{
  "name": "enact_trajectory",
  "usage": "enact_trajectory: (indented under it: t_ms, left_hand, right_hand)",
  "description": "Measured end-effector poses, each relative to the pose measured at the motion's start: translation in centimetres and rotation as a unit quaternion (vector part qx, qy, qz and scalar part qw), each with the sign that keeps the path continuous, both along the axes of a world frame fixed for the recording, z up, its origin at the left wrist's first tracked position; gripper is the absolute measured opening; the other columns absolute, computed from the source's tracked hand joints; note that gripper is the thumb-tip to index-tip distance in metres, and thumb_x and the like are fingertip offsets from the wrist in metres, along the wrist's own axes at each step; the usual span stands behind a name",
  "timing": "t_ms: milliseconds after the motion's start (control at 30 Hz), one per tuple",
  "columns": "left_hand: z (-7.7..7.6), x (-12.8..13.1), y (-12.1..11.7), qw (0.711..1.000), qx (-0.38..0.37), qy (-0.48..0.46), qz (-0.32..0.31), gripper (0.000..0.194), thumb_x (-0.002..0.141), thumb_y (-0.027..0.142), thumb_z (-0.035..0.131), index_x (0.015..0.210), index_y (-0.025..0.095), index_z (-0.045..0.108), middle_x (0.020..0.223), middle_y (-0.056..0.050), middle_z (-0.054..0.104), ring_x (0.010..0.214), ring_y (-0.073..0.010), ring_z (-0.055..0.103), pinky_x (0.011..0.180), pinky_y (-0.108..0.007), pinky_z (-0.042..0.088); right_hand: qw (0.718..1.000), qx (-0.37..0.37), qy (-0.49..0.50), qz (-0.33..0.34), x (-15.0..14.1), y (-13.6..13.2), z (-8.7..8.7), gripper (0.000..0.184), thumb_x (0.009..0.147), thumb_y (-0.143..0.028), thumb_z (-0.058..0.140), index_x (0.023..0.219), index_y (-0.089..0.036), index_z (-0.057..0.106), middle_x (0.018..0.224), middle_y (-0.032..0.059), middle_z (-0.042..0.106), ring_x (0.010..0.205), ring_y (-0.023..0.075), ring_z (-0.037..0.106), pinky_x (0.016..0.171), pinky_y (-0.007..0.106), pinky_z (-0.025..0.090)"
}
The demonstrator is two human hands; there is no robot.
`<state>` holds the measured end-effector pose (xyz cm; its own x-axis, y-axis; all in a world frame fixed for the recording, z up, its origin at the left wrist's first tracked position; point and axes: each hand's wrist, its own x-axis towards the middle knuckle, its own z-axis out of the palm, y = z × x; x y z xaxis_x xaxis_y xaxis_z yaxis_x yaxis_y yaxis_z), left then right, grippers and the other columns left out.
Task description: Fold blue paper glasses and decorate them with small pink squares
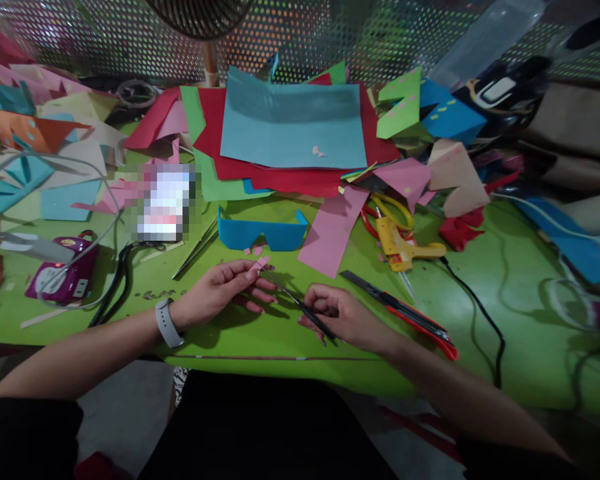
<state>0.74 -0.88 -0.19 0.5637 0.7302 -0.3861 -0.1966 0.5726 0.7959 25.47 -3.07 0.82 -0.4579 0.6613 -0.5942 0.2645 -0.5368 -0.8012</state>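
Note:
My left hand [225, 290], with a grey watch band on the wrist, pinches a small pink paper piece [261, 263] between thumb and forefinger; its other fingers are loosely spread. My right hand [337, 313] is closed around a slim tool with a black handle [316, 320] and a thin metal front end, whose tip meets the pink piece. Its exact kind is unclear. Just beyond my hands, a blue paper glasses shape [261, 235] stands on the green table [220, 343], with tiny pink scraps in front. Dark tweezers [196, 248] lie to the left.
A cutter knife [405, 313] lies right of my right hand, near a yellow glue gun [397, 245] and scissors [403, 212]. Stacked coloured sheets [293, 127] and a pink strip [334, 230] are behind. Leftward are a blurred phone [165, 203] and purple power adapter [67, 270].

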Motion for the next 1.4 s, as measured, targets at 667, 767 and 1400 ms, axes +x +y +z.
enact_trajectory:
  t_ms: [667, 767, 1400]
  left_hand:
    - [-0.15, -0.47, 0.42, 1.000, -0.004, 0.019, -0.003, 0.033, 0.094, 0.036, 0.064, 0.118, 0.014, 0.064, 0.113, -0.014, 0.074, 0.090, -0.0198, 0.074, 0.069, -0.028, 0.063]
    - [-0.21, -0.47, 0.41, 1.000, 0.002, 0.008, 0.001, 0.032, 0.095, 0.035, 0.063, 0.119, 0.015, 0.064, 0.113, -0.013, 0.074, 0.090, -0.0197, 0.074, 0.069, -0.028, 0.063]
    - [-0.16, -0.23, 0.04, 1.000, 0.030, 0.004, -0.001, 0.037, 0.095, 0.036, 0.062, 0.127, 0.016, 0.062, 0.113, -0.014, 0.073, 0.094, -0.0213, 0.074, 0.073, -0.031, 0.062]
  right_hand:
    - [0.999, 0.004, -0.009, -0.041, 0.27, 0.32, -0.30, 0.057, 0.056, -0.060, 0.085, 0.071, -0.022, 0.045, 0.051, -0.0089, 0.054, 0.041, 0.0070, 0.048, 0.038, 0.019, 0.033]
    - [0.999, 0.005, -0.010, -0.039, 0.23, 0.34, -0.30, 0.057, 0.057, -0.060, 0.085, 0.070, -0.022, 0.045, 0.050, -0.0088, 0.054, 0.041, 0.0065, 0.047, 0.038, 0.019, 0.032]
    - [1.000, -0.006, 0.008, -0.017, 0.12, -0.13, -0.44, 0.053, 0.061, -0.054, 0.085, 0.073, -0.022, 0.044, 0.056, -0.0089, 0.051, 0.048, 0.0065, 0.048, 0.045, 0.019, 0.041]
